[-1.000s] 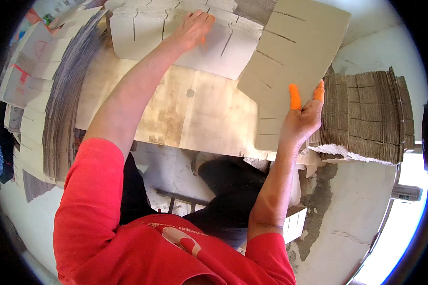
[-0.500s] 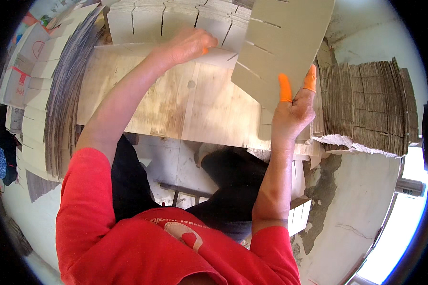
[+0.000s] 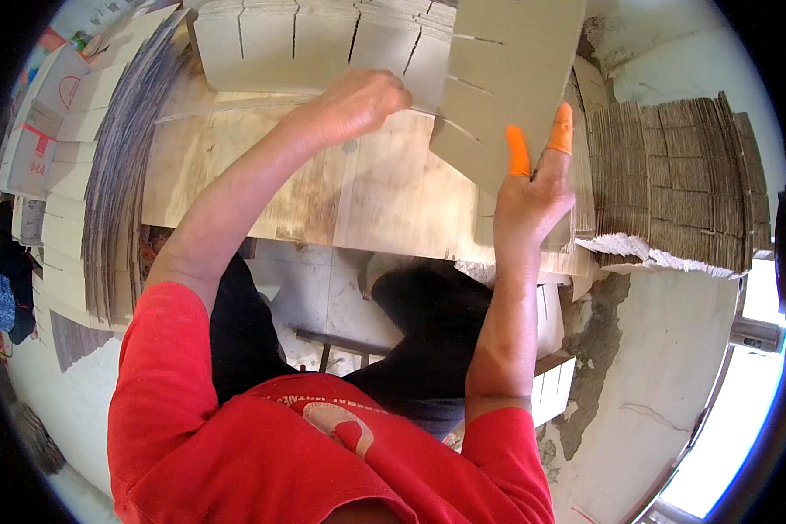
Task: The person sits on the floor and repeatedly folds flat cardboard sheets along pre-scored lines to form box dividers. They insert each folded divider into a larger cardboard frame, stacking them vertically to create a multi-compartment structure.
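The left hand [image 3: 358, 105] has come back off the stack [image 3: 271, 52], grip curled closed on a thin sheet [image 3: 227, 107] above the surface [image 3: 271, 192]; the right hand [image 3: 535, 196] still clasps a slotted panel [image 3: 506, 79]. Lettering crosses the red shirt [image 3: 323, 454], red print the pale box [image 3: 39, 166].

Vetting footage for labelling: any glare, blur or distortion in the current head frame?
Head view: white patch at lower right blown out; head view: black fisheye rim, left cardboard stack looks bowed; head view: left hand looks slightly soft, while the slotted cardboard sheet in the right hand looks sharper.
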The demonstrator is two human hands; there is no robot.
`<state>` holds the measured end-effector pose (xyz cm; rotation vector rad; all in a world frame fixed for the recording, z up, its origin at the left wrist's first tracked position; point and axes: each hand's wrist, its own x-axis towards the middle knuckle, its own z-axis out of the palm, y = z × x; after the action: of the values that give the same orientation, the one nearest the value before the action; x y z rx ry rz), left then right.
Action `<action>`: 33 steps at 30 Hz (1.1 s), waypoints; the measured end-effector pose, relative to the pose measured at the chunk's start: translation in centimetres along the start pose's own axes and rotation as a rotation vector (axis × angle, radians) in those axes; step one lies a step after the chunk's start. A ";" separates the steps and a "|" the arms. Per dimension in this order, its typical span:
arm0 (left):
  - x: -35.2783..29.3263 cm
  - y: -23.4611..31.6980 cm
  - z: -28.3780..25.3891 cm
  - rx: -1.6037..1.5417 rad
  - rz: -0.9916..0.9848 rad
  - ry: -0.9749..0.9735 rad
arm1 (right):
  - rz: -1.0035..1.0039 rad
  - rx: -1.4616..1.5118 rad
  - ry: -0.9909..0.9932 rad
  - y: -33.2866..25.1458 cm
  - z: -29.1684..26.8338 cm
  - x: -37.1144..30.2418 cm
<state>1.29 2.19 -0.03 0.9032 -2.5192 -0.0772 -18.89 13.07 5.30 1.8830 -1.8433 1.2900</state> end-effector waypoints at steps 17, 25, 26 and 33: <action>-1.0 5.4 -0.9 -0.008 -0.035 0.003 | 0.189 0.140 -0.406 -0.1 0.9 -1.7; -1.1 4.9 -1.1 -0.080 -0.012 0.056 | 0.243 0.103 -0.497 -0.7 0.2 -1.5; -1.1 5.3 -1.3 -0.100 -0.005 0.063 | 0.259 0.077 -0.525 -0.7 0.4 -1.4; -1.9 7.1 -2.0 -0.154 0.092 0.090 | 0.108 -0.046 -0.540 1.2 3.4 -3.1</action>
<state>-0.74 9.10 2.39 0.7135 -2.4295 -0.1945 -17.97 12.73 0.62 2.2954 -2.2223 0.7980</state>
